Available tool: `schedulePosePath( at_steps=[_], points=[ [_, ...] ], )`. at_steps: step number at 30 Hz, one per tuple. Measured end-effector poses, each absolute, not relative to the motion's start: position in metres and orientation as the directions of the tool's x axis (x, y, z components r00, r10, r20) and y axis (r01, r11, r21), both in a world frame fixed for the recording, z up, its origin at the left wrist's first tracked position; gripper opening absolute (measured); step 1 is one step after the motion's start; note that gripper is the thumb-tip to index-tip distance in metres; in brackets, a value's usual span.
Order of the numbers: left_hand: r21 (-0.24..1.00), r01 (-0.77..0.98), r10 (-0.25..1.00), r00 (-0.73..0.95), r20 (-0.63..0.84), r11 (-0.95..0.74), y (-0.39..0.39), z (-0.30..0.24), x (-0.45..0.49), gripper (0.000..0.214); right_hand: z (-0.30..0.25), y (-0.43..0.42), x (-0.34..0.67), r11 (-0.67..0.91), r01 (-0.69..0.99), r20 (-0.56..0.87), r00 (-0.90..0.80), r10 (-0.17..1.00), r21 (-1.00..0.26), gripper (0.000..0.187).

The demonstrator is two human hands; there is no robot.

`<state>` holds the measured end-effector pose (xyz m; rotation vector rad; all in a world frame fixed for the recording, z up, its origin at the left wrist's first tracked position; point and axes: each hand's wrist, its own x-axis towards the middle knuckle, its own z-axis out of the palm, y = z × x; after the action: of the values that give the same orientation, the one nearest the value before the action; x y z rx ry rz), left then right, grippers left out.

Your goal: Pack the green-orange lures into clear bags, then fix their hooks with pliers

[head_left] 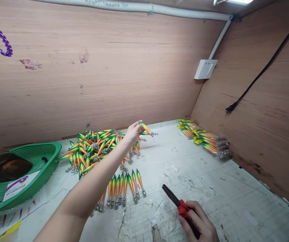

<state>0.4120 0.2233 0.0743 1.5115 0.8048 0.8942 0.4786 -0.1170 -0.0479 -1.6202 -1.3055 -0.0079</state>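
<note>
My left hand (pixel 133 132) reaches far forward over the table, its fingers closed on a green-and-orange squid jig (pixel 145 128) with metal hooks at its tail. Beneath and beside that arm lies a large heap of similar squid jigs (pixel 101 143). Closer to me, a row of jigs (pixel 125 185) lies side by side, hooks toward me, partly hidden by my forearm. At the lower right, my right hand (pixel 201 223) is wrapped round red-handled pliers (pixel 182 206). Their dark, narrow jaws point up and left, above the table and apart from the jigs.
A green plastic basket (pixel 51 158) stands at the left with a dark object and a label inside. Bagged jigs with yellow tags (pixel 212 143) lie at the back right. Clear plastic scraps (pixel 165 210) litter the tabletop (pixel 235 201). A black cable (pixel 265 69) hangs at the right.
</note>
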Motion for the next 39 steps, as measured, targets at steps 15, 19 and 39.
schedulePosePath(
  at_steps=[15, 19, 39],
  points=[
    [0.908, -0.122, 0.916, 0.079, -0.393, 0.4, -0.039, -0.017, 0.198, 0.043, -0.033, -0.118, 0.487, 0.0, 0.884, 0.535, 0.283, 0.796, -0.468, 0.026],
    [0.931, 0.366, 0.979, 0.192, -0.063, -0.012, -0.045, -0.016, 0.178, 0.036, -0.034, -0.11, 0.475, -0.104, 0.944, 0.459, 0.247, 0.853, -0.314, 0.038],
    [0.82, 0.104, 0.63, 0.589, -0.507, 0.562, -0.051, 0.013, 0.19, 0.022, -0.051, -0.101, 0.453, -0.32, 0.944, 0.415, 0.323, 0.851, -0.078, 0.04]
  ],
)
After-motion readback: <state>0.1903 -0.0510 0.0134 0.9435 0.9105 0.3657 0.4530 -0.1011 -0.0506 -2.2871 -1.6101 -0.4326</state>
